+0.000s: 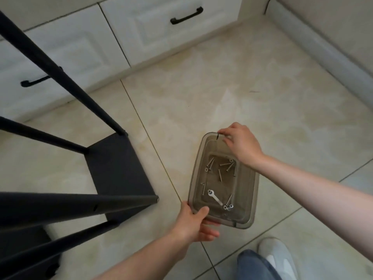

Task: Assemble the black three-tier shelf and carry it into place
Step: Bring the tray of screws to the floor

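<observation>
**Two hands hold the tray (254,199) beside the shelf (119,168)**

Two bare arms reach down over a tiled floor (252,87). The left hand (193,225) grips the tray's near left corner: the thumb lies curled over the rim and the fingers reach beneath the near edge. The right hand (240,144) pinches the far rim between thumb and fingertips, just beside a short dark crack in the plastic. The tray is smoky, see-through and rectangular. Whether its far end rests on the tiles cannot be told.

Inside the tray lie several loose bolts (220,175), scattered mostly toward the far half. A small silver wrench (215,197) lies slantwise near the near end, with a few nuts (229,208) just beside its lower tip.

The black shelf stands to the left, apart from the tray. One flat board sits low on the floor, and round black poles (60,72) run from its corners toward the camera.

White cabinets (161,43) with black handles (186,16) line the far wall. At the lower right show a pale shoe (280,257) and a blue trouser leg (254,267).
</observation>
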Motion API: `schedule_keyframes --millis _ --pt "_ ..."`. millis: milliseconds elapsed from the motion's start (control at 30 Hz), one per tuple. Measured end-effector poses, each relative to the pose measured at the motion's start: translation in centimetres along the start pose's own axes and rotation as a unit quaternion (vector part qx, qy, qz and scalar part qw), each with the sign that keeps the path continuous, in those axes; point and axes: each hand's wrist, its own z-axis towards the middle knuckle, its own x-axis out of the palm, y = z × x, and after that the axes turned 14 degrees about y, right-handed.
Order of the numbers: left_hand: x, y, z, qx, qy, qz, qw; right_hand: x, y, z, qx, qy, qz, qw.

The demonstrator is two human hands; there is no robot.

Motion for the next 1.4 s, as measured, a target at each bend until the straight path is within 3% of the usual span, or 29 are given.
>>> schedule_keyframes --millis 267,400,533,700,867,1400 --pt "-0.2 0.9 0.6 -0.004 -0.007 0.009 1.000 0.7 0.5 0.4 -0.036 0.010 -0.017 0.999" --pt "-0.9 0.7 -0.1 -0.034 -0.029 0.126 0.991 0.2 -0.4 -1.9 -0.022 -0.020 0.001 1.000" --pt "-1.4 0.0 0.5 0.031 -0.091 0.225 0.970 0.0 -2.7 -5.7 0.059 -0.059 0.073 0.994" --pt "-1.3 -1.4 1.9 0.073 -0.107 0.218 0.967 2.0 -3.6 -10.3 0.163 0.010 0.220 0.962" --pt "-1.0 -2.0 2.7 0.077 -0.098 0.204 0.971 3.5 -2.5 -12.2 0.175 0.062 0.292 0.938" --pt "-1.7 -6.5 5.7 0.132 -0.144 0.150 0.969 1.0 -1.1 -4.6 0.177 0.038 0.299 0.937"
